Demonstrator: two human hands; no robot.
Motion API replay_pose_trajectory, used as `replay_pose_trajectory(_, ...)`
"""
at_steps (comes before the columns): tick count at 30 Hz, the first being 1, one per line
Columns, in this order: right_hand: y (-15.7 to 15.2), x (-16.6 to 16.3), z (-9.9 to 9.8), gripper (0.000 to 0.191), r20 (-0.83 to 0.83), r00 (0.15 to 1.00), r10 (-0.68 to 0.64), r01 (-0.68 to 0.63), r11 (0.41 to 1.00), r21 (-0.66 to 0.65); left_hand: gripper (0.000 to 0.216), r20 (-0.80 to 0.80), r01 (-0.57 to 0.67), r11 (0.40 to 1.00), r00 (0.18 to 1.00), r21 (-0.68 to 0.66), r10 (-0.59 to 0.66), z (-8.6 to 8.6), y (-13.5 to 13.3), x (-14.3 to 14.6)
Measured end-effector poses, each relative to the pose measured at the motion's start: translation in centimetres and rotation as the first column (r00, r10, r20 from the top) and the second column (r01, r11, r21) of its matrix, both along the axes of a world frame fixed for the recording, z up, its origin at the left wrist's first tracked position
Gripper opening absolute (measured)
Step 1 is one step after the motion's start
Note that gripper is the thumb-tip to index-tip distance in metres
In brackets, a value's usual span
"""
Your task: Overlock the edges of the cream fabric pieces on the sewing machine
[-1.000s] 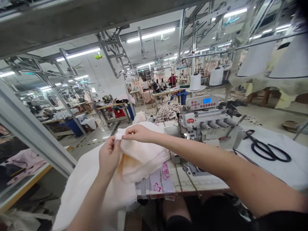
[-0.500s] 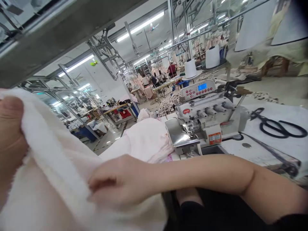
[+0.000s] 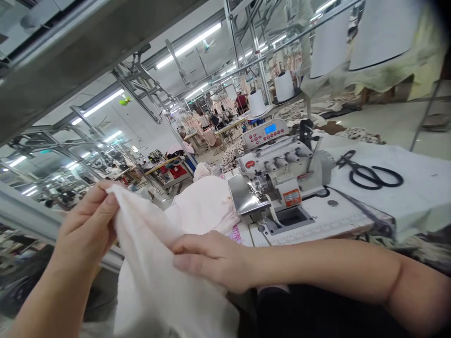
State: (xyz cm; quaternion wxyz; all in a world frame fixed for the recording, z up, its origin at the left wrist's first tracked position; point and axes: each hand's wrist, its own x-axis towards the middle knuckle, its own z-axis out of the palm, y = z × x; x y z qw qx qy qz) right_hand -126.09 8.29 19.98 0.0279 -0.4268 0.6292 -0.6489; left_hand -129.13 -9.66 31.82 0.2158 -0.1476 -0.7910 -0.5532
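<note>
A piece of pale, off-white fabric (image 3: pixel 151 277) hangs between my two hands in front of me. My left hand (image 3: pixel 93 218) pinches its upper corner between thumb and fingers. Farther down the cloth, my right hand (image 3: pixel 214 260) grips a fold, thumb on top and the other fingers partly hidden by fabric. Beyond the right forearm stands an overlock sewing machine (image 3: pixel 275 159) with a lit blue display. Left of its metal plate lies a stack of pale pink fabric pieces (image 3: pixel 204 202).
Black-handled scissors (image 3: pixel 375 177) lie on white cloth right of the machine. White thread cones (image 3: pixel 258 103) stand behind it. A grey metal beam (image 3: pixel 88 61) crosses the upper left. Farther back are other work tables and a person in dark red (image 3: pixel 241 102).
My left hand has come rightward and into fuller view with the fabric corner. My right hand has shifted slightly right along with the cloth. The camera view has turned to the right.
</note>
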Motion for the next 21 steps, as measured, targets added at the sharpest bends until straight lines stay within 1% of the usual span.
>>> replay_pose_trajectory(1,0.4,0.2,-0.3,0.043,-0.014,0.999,-0.042,0.043,0.999,0.024,0.051,0.018,0.006,1.0,1.0,-0.009,-0.006,-0.3,0.3,-0.1)
replay_pose_trajectory(3,0.9,0.4,-1.1,0.061,-0.085,0.985,-0.147,0.153,0.986,0.065,0.048,0.031,0.012,0.996,0.999,-0.086,-0.01,-0.9,0.9,-0.4)
replay_pose_trajectory(4,1.0,0.4,-1.6,0.072,-0.131,0.97,-0.207,0.216,0.974,0.063,0.043,0.0,-0.003,0.986,1.0,-0.165,0.003,-1.2,1.3,-0.5)
replay_pose_trajectory(5,1.0,0.2,-2.0,0.08,-0.17,0.949,-0.264,0.276,0.96,0.047,0.037,-0.074,-0.052,0.96,0.997,-0.274,0.033,-1.5,1.7,-0.6)
replay_pose_trajectory(6,1.0,0.1,-2.4,0.085,-0.196,0.929,-0.313,0.325,0.945,0.028,0.032,-0.194,-0.142,0.91,0.978,-0.389,0.069,-1.7,2.1,-0.7)
replay_pose_trajectory(7,1.0,-0.1,-2.8,0.087,-0.209,0.913,-0.35,0.361,0.932,0.016,0.027,-0.34,-0.263,0.838,0.935,-0.479,0.099,-1.9,2.6,-0.7)
replay_pose_trajectory(8,1.0,-0.4,-3.2,0.088,-0.208,0.901,-0.38,0.391,0.92,0.012,0.025,-0.48,-0.39,0.754,0.87,-0.528,0.114,-2.2,3.1,-0.7)
replay_pose_trajectory(9,1.0,-0.6,-3.4,0.088,-0.201,0.891,-0.407,0.418,0.908,0.013,0.023,-0.593,-0.498,0.679,0.797,-0.539,0.114,-2.4,3.6,-0.6)
replay_pose_trajectory(10,1.1,-0.7,-3.6,0.086,-0.191,0.881,-0.432,0.442,0.897,0.011,0.023,-0.667,-0.571,0.626,0.737,-0.532,0.105,-2.6,4.1,-0.5)
replay_pose_trajectory(11,1.2,-0.8,-3.7,0.083,-0.181,0.871,-0.456,0.464,0.886,0.001,0.023,-0.708,-0.604,0.603,0.7,-0.521,0.089,-2.9,4.5,-0.4)
replay_pose_trajectory(12,1.5,-0.9,-3.7,0.08,-0.172,0.863,-0.475,0.48,0.877,-0.016,0.024,-0.732,-0.614,0.593,0.679,-0.52,0.061,-3.2,4.9,-0.3)
replay_pose_trajectory(14,2.0,-0.9,-3.4,0.07,-0.151,0.851,-0.503,0.502,0.864,-0.051,0.022,-0.756,-0.6,0.58,0.653,-0.551,-0.043,-3.7,5.6,-0.1)
replay_pose_trajectory(16,2.6,-0.8,-3.0,0.06,-0.126,0.84,-0.527,0.521,0.85,-0.083,0.017,-0.734,-0.531,0.565,0.644,-0.631,-0.216,-4.2,6.4,0.0)
replay_pose_trajectory(18,3.4,-0.9,-2.7,0.046,-0.117,0.816,-0.566,0.55,0.822,-0.144,0.015,-0.637,-0.399,0.526,0.647,-0.751,-0.419,-4.7,7.3,0.1)
replay_pose_trajectory(19,3.9,-1.0,-2.7,0.037,-0.126,0.8,-0.586,0.56,0.806,-0.192,0.016,-0.574,-0.322,0.504,0.651,-0.802,-0.497,-4.8,7.7,0.2)
replay_pose_trajectory(20,4.4,-1.1,-2.7,0.028,-0.136,0.787,-0.602,0.563,0.791,-0.239,0.016,-0.516,-0.249,0.491,0.665,-0.835,-0.54,-5.0,8.0,0.4)
replay_pose_trajectory(21,5.0,-1.2,-3.0,0.021,-0.144,0.779,-0.61,0.562,0.781,-0.272,0.017,-0.476,-0.191,0.498,0.691,-0.846,-0.544,-5.1,8.3,0.6)
